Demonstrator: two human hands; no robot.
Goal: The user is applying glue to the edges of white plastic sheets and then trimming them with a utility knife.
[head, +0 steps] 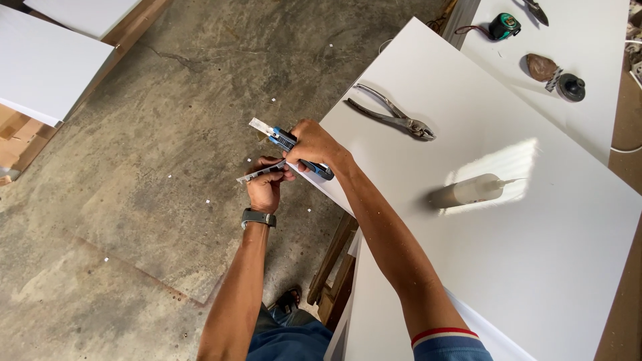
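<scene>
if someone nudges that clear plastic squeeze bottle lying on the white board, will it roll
Probably yes: the clear plastic squeeze bottle lies on its side on the smooth white board, and its body looks round. Its tapered nozzle would likely make it curve. It looks light, so a small push may do.

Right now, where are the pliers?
In the head view the pliers lie flat on the white board, up and right of the right hand, with the glue bottle below them.

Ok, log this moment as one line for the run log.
right hand: grips blue utility knife, blade out | left hand: pinches white edge strip | at white panel edge | pliers, glue bottle lie on panel
</scene>
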